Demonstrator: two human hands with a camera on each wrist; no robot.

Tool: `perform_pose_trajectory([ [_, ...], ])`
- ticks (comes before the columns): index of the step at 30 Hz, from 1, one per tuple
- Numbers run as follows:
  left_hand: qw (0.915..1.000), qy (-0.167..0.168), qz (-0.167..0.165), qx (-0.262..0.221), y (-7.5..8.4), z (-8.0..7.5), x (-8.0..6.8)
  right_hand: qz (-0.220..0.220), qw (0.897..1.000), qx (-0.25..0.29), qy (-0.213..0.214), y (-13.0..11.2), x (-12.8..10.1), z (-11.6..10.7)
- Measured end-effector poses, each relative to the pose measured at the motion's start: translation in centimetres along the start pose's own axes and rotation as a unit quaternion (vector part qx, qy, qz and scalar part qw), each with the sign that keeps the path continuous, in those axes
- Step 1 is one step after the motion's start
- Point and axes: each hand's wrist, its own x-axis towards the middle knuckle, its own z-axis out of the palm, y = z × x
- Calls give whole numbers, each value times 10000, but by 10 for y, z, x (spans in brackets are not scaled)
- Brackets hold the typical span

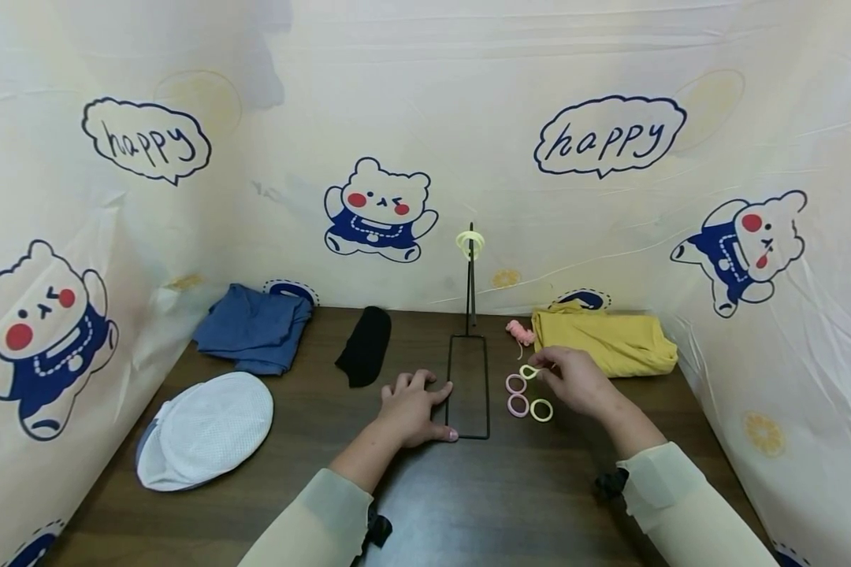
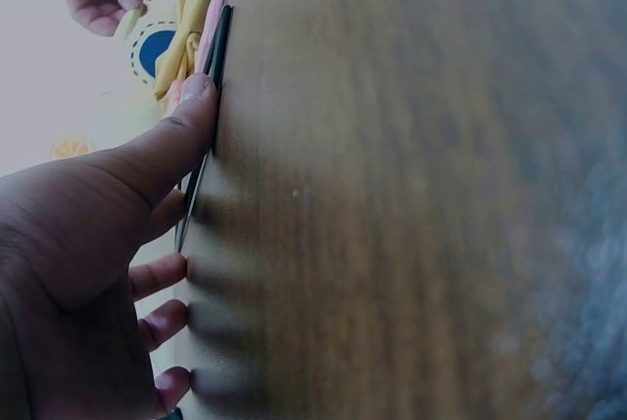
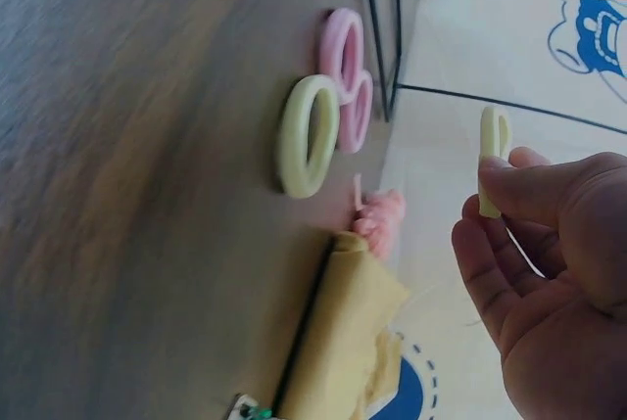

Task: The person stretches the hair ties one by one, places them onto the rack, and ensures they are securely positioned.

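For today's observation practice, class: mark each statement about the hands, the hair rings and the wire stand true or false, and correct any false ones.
1. The right hand pinches a yellow ring. True.
2. The left hand lifts the black wire stand off the table. False: it rests on the stand's base, which lies flat on the table.
3. A yellow ring already hangs on the stand's pole. True.
4. Three pink rings lie on the table. False: two pink rings and one yellow ring lie there.
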Motion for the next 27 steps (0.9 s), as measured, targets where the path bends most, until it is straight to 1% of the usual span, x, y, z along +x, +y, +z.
perform_pose_trajectory([
  [7,10000,5,-6,-40,0,-1,-1,-299,9989,25,348,-16,4,-4],
  [13,10000,7,33,-56,0,-1,-1,-498,9970,107,587,-31,4,-13],
  [20,10000,-1,17,-41,-1,0,0,-970,9900,98,1016,-52,3,-28],
  [27,10000,-23,26,-57,0,0,1,-1325,9829,-54,1277,-67,4,-38],
])
